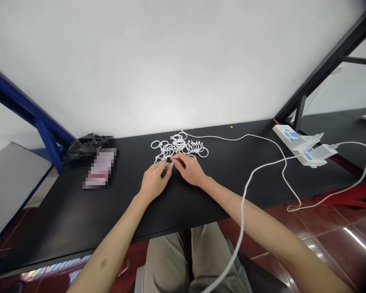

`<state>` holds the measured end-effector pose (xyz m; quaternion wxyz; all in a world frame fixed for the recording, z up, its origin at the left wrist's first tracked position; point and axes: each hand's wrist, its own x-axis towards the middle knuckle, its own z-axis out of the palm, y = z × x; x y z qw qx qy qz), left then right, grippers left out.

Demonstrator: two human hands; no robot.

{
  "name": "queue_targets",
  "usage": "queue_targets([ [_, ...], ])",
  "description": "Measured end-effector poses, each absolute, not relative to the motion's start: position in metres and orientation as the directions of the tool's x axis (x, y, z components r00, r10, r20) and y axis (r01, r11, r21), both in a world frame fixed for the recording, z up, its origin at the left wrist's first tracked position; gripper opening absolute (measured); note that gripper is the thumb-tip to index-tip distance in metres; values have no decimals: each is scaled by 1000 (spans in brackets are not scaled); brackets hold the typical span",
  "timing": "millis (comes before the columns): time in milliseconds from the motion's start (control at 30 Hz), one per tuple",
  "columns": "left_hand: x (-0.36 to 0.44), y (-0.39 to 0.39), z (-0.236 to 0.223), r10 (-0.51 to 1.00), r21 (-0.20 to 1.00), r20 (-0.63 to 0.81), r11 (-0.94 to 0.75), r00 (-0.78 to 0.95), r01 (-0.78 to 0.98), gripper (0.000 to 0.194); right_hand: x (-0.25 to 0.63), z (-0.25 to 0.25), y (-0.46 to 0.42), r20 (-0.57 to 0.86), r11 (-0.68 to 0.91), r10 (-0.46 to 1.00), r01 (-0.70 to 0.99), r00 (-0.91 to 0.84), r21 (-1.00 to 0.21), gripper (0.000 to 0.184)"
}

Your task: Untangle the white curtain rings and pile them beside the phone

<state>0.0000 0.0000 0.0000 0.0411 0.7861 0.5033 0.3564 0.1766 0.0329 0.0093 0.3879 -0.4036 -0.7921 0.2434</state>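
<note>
A heap of small white plastic rings (178, 148) lies on the black table (79, 211) near the wall. My left hand (154, 179) and my right hand (190, 169) meet at the heap's near edge. Both are closed in a pinch on one small white ring (171, 165) held between their fingertips. The ring is largely hidden by the fingers.
A blurred-out card or packet (100, 167) and a black plastic bag (85, 147) lie at the left. White power strips (301, 146) sit at the right, with white cables (262, 162) trailing across the table and over its front edge. A blue frame stands at left, a black one at right.
</note>
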Motion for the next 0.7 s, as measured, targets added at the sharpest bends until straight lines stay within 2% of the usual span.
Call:
queue_targets([
  [200, 0, 0, 2, 843, 482, 489, -474, 223, 736, 22, 176, 12, 34, 388, 535, 835, 410, -390, -739, 17],
  [400, -2, 3, 4, 861, 559, 479, -449, 172, 697, 25, 177, 11, 33, 420, 567, 817, 419, -394, -709, 16],
  [533, -5, 6, 4, 886, 623, 446, -410, 128, 667, 28, 177, 12, 29, 438, 621, 778, 447, -450, -644, 20],
  [700, -6, 6, 8, 911, 687, 397, -375, 111, 623, 28, 176, 13, 26, 447, 668, 728, 394, -519, -631, 22],
])
